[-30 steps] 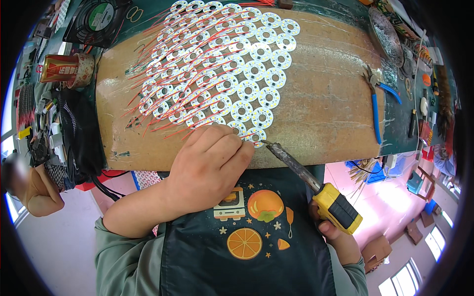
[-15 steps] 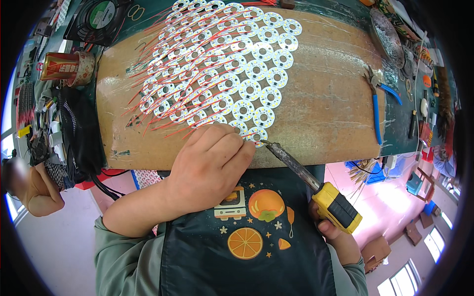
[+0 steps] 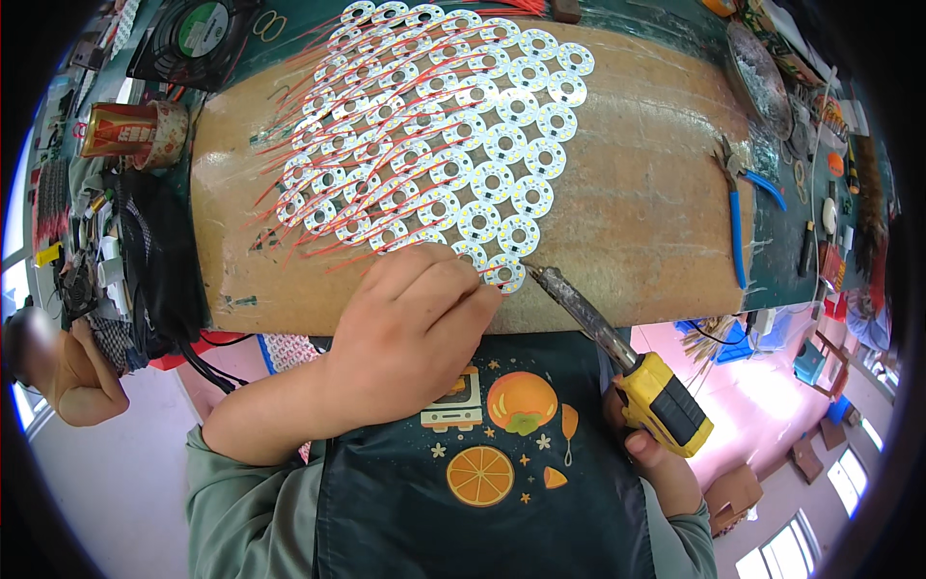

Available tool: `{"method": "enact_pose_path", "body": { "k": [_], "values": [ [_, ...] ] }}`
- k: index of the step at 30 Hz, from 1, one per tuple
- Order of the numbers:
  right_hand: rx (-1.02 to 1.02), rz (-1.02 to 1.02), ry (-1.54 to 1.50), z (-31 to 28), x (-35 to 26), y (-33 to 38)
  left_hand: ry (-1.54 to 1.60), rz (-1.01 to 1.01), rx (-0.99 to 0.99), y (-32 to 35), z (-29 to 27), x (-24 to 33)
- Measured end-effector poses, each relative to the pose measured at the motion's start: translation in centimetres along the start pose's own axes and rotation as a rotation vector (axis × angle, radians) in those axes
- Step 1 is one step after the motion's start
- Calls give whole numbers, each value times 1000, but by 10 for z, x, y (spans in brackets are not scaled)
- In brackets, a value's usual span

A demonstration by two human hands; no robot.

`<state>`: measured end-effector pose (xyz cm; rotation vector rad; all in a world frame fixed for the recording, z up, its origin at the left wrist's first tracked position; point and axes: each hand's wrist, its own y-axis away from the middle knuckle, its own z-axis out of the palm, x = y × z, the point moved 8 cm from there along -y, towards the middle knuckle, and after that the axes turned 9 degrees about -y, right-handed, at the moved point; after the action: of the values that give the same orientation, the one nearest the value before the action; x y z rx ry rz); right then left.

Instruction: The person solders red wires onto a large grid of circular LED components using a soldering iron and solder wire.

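A sheet of joined white ring-shaped LED circuit boards (image 3: 519, 234) lies on a brown work board, with thin red wires (image 3: 371, 145) slanting across it to the left. At its near corner my left hand (image 3: 410, 328) is closed in a pinch on a red wire beside the last ring; the fingertips are mostly hidden by the hand. My right hand (image 3: 648, 449) grips a soldering iron (image 3: 666, 403) with a yellow and black handle, partly hiding the fingers behind it. The iron's dark tip is just right of the near rings, seemingly a little apart from them.
Blue-handled nippers (image 3: 735, 207) lie at the board's right edge. A metal dish (image 3: 755, 77) is at the far right. A black fan (image 3: 193, 39) stands far left, above a red and gold can (image 3: 121, 130). Another person (image 3: 77, 372) sits at the left.
The soldering iron tip has drawn back slightly to the right and off the near ring. The LED sheet sits slightly further right and nearer in view. My left hand stays closed at the corner.
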<state>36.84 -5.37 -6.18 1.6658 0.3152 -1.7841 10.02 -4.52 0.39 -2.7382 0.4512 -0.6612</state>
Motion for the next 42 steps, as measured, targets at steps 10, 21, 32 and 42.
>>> {"method": "enact_pose_path", "body": {
  "k": [10, 21, 32, 42],
  "values": [
    [-25, -82, 67, 15, -3, -35, -101, -102, 27, -20, -9, -39],
    [-83, -112, 97, 16, -2, -48, -122, -71, 35, -17, -1, -41],
    [-93, -92, 168, 17, -1, -50, -119, -77, 20, -16, 1, -41],
    [-24, -113, -107, 9, -13, -49, -126, -81, 6, -17, -2, -41]
  ]
}}
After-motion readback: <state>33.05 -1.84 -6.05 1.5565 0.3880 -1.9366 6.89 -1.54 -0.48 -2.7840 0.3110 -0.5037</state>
